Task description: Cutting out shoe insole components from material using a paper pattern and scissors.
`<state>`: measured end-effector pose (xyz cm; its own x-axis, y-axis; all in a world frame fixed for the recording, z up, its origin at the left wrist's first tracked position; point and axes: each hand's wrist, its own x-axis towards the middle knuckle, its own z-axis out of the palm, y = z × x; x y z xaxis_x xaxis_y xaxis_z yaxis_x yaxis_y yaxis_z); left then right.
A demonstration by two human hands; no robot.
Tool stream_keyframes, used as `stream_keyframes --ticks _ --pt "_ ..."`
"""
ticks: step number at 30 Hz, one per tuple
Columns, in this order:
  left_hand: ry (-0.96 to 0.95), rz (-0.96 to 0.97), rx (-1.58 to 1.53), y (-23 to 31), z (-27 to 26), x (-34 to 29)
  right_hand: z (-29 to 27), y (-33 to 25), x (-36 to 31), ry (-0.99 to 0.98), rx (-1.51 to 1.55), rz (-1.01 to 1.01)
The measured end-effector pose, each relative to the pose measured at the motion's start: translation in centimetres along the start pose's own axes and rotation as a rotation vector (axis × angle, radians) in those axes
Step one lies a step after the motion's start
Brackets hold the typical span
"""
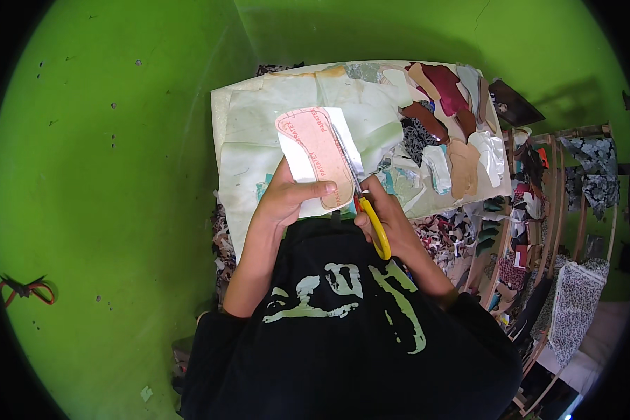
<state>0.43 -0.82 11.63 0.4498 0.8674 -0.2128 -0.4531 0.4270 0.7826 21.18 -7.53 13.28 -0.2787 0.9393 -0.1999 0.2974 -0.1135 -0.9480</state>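
My left hand (287, 197) grips a pinkish sole-shaped cardboard template (316, 152) pressed against a white sheet of material (297, 162), thumb across its lower end. My right hand (385, 213) holds yellow-handled scissors (372, 222). The scissors' blades (346, 155) run up along the right edge of the template, cutting the white sheet. Both hands hover over a pale green work board (259, 119) in front of my black printed shirt (343, 315).
Cut sole-shaped pieces in brown, maroon, white and tan (448, 133) pile on the board's right side. Fabric scraps (455, 231) spill off its edge. A wooden rack with patterned cloth (574, 210) stands at right. A green floor (105, 175) surrounds me, with a red cord (28, 290) at left.
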Motion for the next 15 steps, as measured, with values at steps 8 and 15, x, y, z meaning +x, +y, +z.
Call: stream_keyframes --ticks 8,15 --pt "0.099 0.285 0.103 0.3 2.2 -0.1 0.2 0.6 0.0 0.051 0.036 0.013" --pt "0.015 0.241 0.338 0.5 1.6 -0.2 0.1 -0.1 -0.3 0.029 0.049 0.005"
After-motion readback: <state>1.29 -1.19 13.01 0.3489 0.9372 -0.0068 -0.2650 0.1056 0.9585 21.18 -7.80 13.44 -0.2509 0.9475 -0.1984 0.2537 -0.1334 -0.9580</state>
